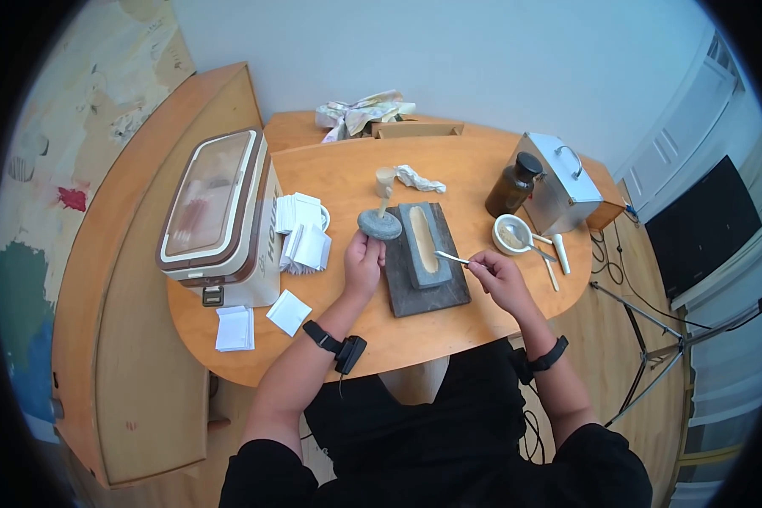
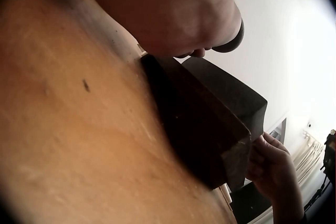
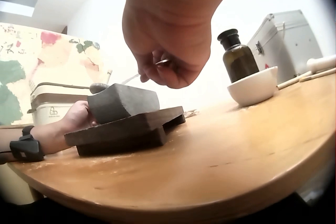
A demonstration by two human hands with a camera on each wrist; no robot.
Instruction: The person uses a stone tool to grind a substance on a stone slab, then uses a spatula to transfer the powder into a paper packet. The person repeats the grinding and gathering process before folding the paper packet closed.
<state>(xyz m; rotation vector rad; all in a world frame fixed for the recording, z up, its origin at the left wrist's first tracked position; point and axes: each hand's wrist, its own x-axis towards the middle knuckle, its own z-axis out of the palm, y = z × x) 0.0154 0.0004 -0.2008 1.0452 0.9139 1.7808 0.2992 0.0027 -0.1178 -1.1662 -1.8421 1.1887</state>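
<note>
My left hand (image 1: pixel 364 264) grips a round grey stone grinding wheel (image 1: pixel 379 225) with a wooden handle sticking up out of it, just left of the grinding trough. The stone grinding trough (image 1: pixel 438 273) sits on a dark board (image 1: pixel 402 301), and a long bed of pale tan powder (image 1: pixel 420 230) lies in its hollow. Between thumb and fingers, my right hand (image 1: pixel 505 281) pinches a thin metal spatula (image 1: pixel 454 257), its flat tip over the trough's near end. In the right wrist view, the fingers of the right hand (image 3: pixel 168 56) are curled round the spatula above the trough (image 3: pixel 126 103).
At right stand a white mortar (image 1: pixel 501 244) with powder and a spoon, a white pestle (image 1: pixel 560 254), a brown bottle (image 1: pixel 510 190) and a metal case (image 1: pixel 559 190). Paper packets (image 1: pixel 306 247) and a cream lidded box (image 1: pixel 267 229) are at left. A crumpled tissue (image 1: pixel 419 179) lies behind.
</note>
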